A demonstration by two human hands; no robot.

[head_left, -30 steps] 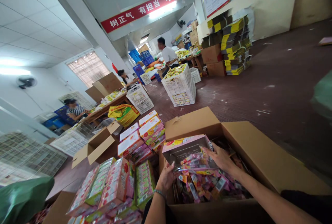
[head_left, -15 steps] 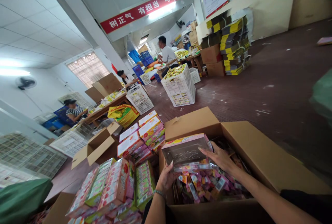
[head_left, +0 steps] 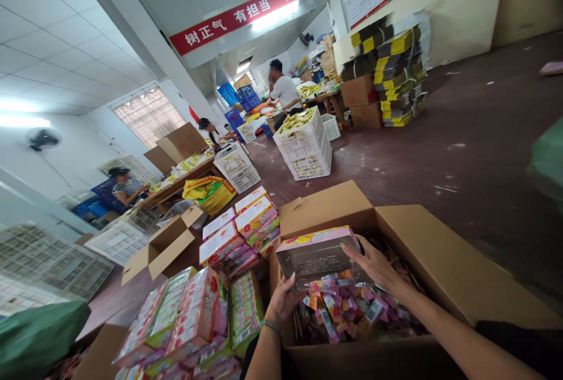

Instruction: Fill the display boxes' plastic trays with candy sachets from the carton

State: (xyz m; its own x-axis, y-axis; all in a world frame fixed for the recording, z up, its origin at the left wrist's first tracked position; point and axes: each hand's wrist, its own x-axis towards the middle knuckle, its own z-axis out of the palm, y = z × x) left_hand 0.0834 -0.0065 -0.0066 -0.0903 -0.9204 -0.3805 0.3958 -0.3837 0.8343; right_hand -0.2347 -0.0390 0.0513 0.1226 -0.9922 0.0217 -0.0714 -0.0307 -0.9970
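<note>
Between my hands, over the open cardboard carton (head_left: pixel 422 221), is a pink and orange printed box (head_left: pixel 314 238). Its clear plastic side faces me, tilted over the carton. My left hand (head_left: pixel 284 301) grips the box's lower left corner with the thumb up against the plastic. The right hand (head_left: pixel 373 265) clasps its right end, fingers lying over the plastic. Below the box, the carton holds a heap of small pink, purple and orange packets (head_left: pixel 347 312). What is inside the box is hard to make out, apart from some packets showing at its lower edge.
Stacked printed boxes (head_left: pixel 193 309) stand left of the carton, with more boxes (head_left: pixel 255 219) behind them. An empty-looking open carton (head_left: pixel 165 245) sits further left. White crates (head_left: pixel 303 145) stand on the floor ahead. Several people sit at tables behind. Green cloth (head_left: pixel 48 327) lies lower left.
The printed box and my right hand have shifted slightly to the right. My left hand stays nearly in place. In the back, a seated person's hand has risen toward the head.
</note>
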